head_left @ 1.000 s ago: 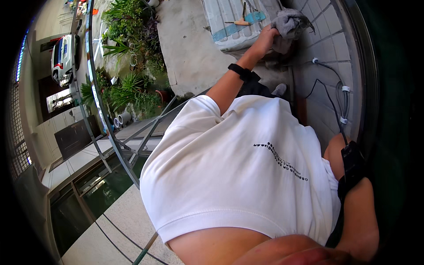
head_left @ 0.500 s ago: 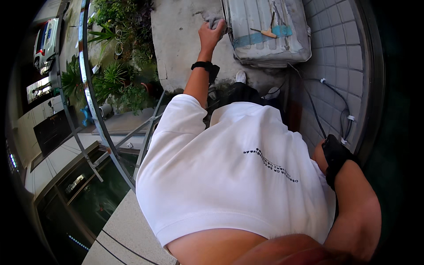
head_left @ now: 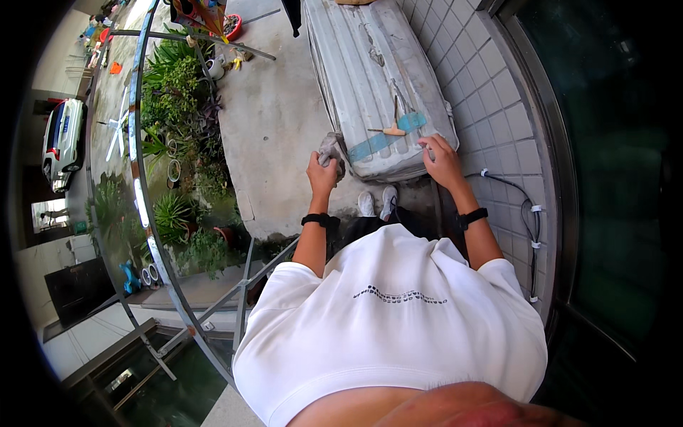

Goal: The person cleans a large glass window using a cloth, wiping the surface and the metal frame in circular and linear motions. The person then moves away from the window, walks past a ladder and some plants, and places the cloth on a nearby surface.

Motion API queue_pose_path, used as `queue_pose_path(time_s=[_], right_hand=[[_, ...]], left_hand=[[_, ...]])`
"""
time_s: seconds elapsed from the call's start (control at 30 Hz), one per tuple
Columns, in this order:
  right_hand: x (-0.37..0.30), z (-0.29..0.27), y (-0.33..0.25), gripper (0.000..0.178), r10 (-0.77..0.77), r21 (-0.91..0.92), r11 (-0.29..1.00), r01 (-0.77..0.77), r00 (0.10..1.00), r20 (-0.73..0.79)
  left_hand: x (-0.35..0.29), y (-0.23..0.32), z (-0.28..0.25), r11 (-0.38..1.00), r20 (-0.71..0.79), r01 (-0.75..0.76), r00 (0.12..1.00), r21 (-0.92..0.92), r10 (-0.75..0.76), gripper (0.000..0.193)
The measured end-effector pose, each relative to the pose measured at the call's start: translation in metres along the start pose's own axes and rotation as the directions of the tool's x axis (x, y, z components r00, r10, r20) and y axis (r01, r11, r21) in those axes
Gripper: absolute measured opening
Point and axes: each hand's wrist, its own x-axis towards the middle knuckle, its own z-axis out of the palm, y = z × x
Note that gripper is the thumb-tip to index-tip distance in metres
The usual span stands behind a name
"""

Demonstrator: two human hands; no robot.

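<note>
A crumpled grey rag (head_left: 331, 146) is bunched in my left hand (head_left: 321, 174), beside the near left corner of a long, ribbed, grey-white block (head_left: 370, 78). Over that block's near right corner, my right hand (head_left: 444, 165) has its fingers curled with the tips together; whatever they hold, if anything, is too small to make out. A strip of blue tape (head_left: 366, 148) crosses the ribbed top. Lying on it between my hands is a small tool with a pale wooden handle (head_left: 393, 131) and thin dark metal ends.
To the right rises a grey tiled wall (head_left: 491, 107) with a black cable (head_left: 530, 213) clipped along it. A metal railing (head_left: 139, 164) runs down the left, with potted plants (head_left: 174, 107) beyond. Concrete floor (head_left: 263, 107) lies left of the block.
My right hand has come up from low at my right side to the block's near right corner. The left hand keeps the rag, nearer to me in view. The whole view has shifted.
</note>
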Motion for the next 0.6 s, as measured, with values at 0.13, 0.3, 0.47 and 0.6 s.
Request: queue_pose_path(time_s=[0.13, 0.3, 0.47, 0.6], right_hand=[[0.021, 0.065, 0.094, 0.034, 0.34, 0.254, 0.885, -0.391, 0.914, 0.223], [0.061, 0.096, 0.1, 0.04, 0.21, -0.041, 0.978, -0.206, 0.937, 0.28], [0.072, 0.114, 0.101, 0.038, 0.078, -0.219, 0.976, 0.015, 0.907, 0.413], [0.067, 0.121, 0.115, 0.019, 0.084, -0.152, 0.988, -0.03, 0.927, 0.366]], left_hand=[[-0.011, 0.016, -0.023, 0.997, 0.136, -0.036, 0.99, -0.065, 0.045, 0.044], [-0.035, -0.007, -0.038, 0.996, 0.521, -0.007, 0.853, 0.091, -0.042, 0.05], [-0.065, -0.032, -0.028, 0.993, 0.504, 0.082, 0.857, 0.082, -0.112, 0.047], [-0.075, -0.018, -0.02, 0.979, 0.481, 0.153, 0.854, 0.132, -0.198, 0.048]])
